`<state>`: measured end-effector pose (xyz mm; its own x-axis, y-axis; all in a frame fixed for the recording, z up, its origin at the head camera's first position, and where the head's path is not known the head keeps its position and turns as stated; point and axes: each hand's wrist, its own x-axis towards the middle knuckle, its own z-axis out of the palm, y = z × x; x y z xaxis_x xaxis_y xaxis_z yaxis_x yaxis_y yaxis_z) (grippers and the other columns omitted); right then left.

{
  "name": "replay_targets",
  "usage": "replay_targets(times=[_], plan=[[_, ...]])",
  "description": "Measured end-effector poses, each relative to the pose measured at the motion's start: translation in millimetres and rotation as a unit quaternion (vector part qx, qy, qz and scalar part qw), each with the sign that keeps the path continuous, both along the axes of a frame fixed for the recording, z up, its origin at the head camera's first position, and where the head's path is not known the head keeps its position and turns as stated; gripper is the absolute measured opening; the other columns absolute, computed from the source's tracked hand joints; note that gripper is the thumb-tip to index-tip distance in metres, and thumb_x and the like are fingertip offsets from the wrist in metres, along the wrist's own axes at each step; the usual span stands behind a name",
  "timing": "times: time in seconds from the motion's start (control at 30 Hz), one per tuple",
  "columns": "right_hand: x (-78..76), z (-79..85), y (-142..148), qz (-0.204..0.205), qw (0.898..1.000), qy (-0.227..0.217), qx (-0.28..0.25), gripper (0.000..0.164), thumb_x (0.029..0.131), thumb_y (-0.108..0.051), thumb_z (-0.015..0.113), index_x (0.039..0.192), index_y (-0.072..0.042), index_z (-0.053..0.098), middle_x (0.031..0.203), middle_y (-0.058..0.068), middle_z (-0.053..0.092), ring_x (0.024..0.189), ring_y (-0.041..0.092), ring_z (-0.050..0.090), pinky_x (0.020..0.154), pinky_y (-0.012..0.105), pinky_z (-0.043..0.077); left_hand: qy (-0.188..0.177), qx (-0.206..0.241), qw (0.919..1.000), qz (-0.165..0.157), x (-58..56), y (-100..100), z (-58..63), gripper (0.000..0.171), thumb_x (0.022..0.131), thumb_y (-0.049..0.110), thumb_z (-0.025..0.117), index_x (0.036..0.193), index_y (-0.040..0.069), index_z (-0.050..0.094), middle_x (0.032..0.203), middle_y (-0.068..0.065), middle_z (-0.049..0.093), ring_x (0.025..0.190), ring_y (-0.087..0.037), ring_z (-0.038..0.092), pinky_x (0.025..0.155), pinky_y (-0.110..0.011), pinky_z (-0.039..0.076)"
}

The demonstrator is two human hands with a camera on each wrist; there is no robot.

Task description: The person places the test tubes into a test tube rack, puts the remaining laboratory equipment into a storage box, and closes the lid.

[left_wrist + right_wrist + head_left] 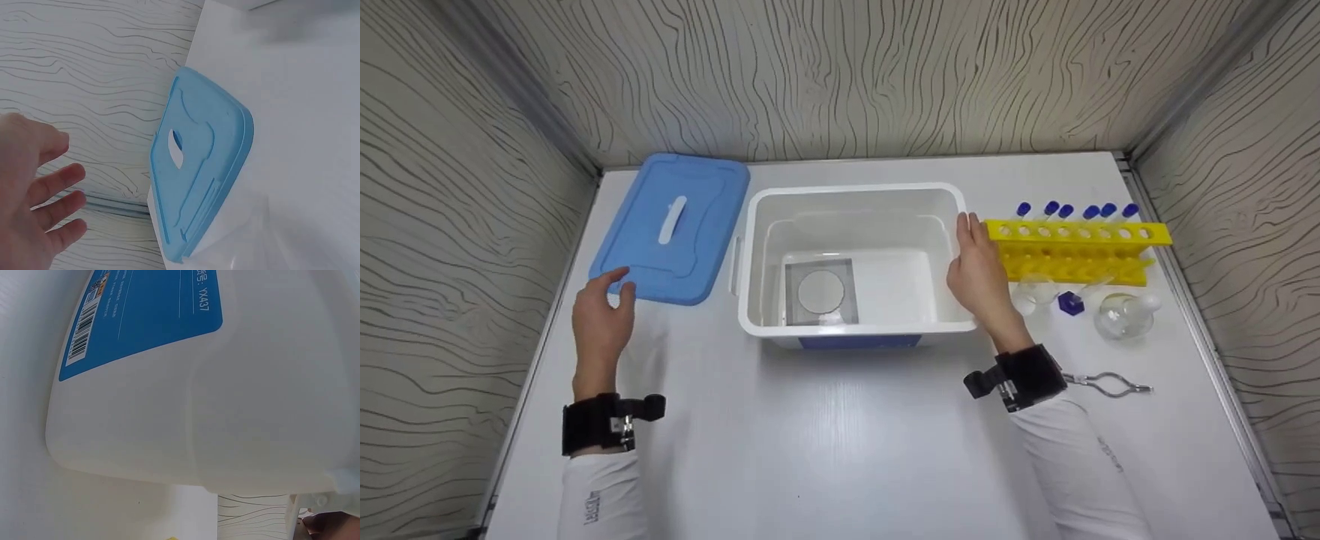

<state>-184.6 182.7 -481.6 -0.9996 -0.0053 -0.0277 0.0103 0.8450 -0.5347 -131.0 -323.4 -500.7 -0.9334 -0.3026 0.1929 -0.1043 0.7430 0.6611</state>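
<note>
A white plastic storage box (851, 189) stands lidless at mid-table. My right hand (979, 274) grips its right side, the thumb over the rim and the fingers along the outside. In the right wrist view the box wall (129, 416) fills most of the picture, and part of the hand (334, 527) shows by the side handle (318, 502). On the box floor lies a grey wire gauze (821, 292) with a round white centre. My left hand (604, 315) holds nothing, fingers loosely bent and spread, near the front left corner of the blue lid (701, 232).
On the right stands a yellow test tube rack (1076, 232) with several blue-capped tubes. Before it are a glass flask (1123, 316), other clear glassware (1037, 289) and a dark blue hexagonal base (1071, 303). Metal tongs (1110, 385) lie partly behind my right wrist. Patterned panels surround the table.
</note>
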Motion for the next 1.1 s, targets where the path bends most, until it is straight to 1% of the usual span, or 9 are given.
replay_targets(times=[0.07,0.13,0.23,0.37,0.5,0.63,0.8,0.97,1.1], plan=[[0.1,0.3,0.9,-0.002,1.000,0.003,0.001,0.063,0.096,0.002,0.042,0.155,0.003,0.022,0.163,0.027,0.019,0.151,0.046,0.021,0.123,0.058,0.020,0.001,0.001,0.9998,0.018,3.3,-5.6,-3.3,0.038,0.100,0.016,0.053,0.133,0.000,0.059,0.134,-0.027,0.059,0.129,-0.045,0.049,0.109,-0.056,0.038],[0.3,0.5,1.7,-0.005,1.000,0.006,0.001,0.063,0.096,0.002,0.042,0.155,0.004,0.022,0.163,0.027,0.020,0.150,0.046,0.021,0.122,0.058,0.021,-0.019,0.001,0.9995,0.026,6.5,-9.8,-7.0,0.042,0.099,0.018,0.055,0.137,-0.001,0.056,0.137,-0.029,0.055,0.131,-0.046,0.047,0.109,-0.058,0.037],[0.6,0.1,2.3,-0.010,1.000,0.006,-0.001,0.062,0.096,0.002,0.041,0.155,0.003,0.022,0.163,0.027,0.020,0.150,0.046,0.022,0.122,0.057,0.021,-0.074,0.008,0.9971,0.019,10.7,-14.5,-14.4,0.053,0.099,0.025,0.056,0.145,0.000,0.047,0.145,-0.030,0.047,0.136,-0.047,0.042,0.112,-0.060,0.034],[0.2,-1.1,1.4,-0.007,1.000,0.004,-0.003,0.063,0.096,0.002,0.041,0.156,0.003,0.022,0.163,0.026,0.019,0.151,0.045,0.021,0.123,0.057,0.021,-0.146,0.017,0.9891,0.006,16.7,-20.0,-26.6,0.067,0.098,0.036,0.057,0.152,0.002,0.035,0.154,-0.030,0.037,0.143,-0.048,0.033,0.117,-0.060,0.029],[-0.2,-1.2,0.5,-0.002,1.000,0.004,-0.004,0.063,0.096,0.003,0.042,0.155,0.004,0.022,0.163,0.027,0.019,0.150,0.046,0.020,0.123,0.057,0.020,-0.193,0.029,0.9809,0.001,21.6,-24.7,-38.7,0.075,0.097,0.042,0.058,0.154,0.003,0.031,0.156,-0.031,0.031,0.145,-0.049,0.029,0.118,-0.061,0.028],[0.2,-0.7,0.6,-0.004,1.000,0.001,-0.003,0.063,0.096,0.002,0.042,0.156,0.003,0.021,0.163,0.026,0.018,0.151,0.045,0.020,0.124,0.056,0.019,-0.218,0.039,0.9751,-0.004,24.8,-28.5,-48.3,0.079,0.096,0.044,0.060,0.155,0.003,0.028,0.157,-0.032,0.028,0.145,-0.049,0.028,0.118,-0.061,0.028],[0.7,-0.3,1.0,-0.002,1.000,0.001,-0.008,0.062,0.096,0.001,0.041,0.155,0.004,0.022,0.163,0.027,0.018,0.151,0.046,0.019,0.123,0.058,0.019,-0.248,0.045,0.9677,-0.011,28.2,-30.3,-57.0,0.082,0.095,0.045,0.062,0.156,0.003,0.026,0.157,-0.032,0.027,0.145,-0.049,0.028,0.117,-0.060,0.029],[0.5,0.1,1.1,-0.001,1.000,-0.002,-0.009,0.062,0.096,0.001,0.040,0.155,0.004,0.022,0.163,0.027,0.018,0.151,0.046,0.018,0.123,0.058,0.018,-0.263,0.052,0.9634,-0.014,28.7,-29.2,-65.4,0.081,0.093,0.035,0.065,0.155,0.001,0.025,0.155,-0.034,0.028,0.142,-0.051,0.030,0.116,-0.061,0.031],[-0.1,-0.2,0.6,-0.003,1.000,-0.006,-0.007,0.062,0.097,0.000,0.040,0.156,0.003,0.020,0.164,0.026,0.017,0.152,0.044,0.018,0.124,0.057,0.018,-0.274,0.045,0.9606,-0.014,28.8,-28.4,-72.9,0.077,0.092,0.028,0.065,0.153,-0.001,0.027,0.152,-0.037,0.030,0.138,-0.053,0.033,0.114,-0.062,0.033]])
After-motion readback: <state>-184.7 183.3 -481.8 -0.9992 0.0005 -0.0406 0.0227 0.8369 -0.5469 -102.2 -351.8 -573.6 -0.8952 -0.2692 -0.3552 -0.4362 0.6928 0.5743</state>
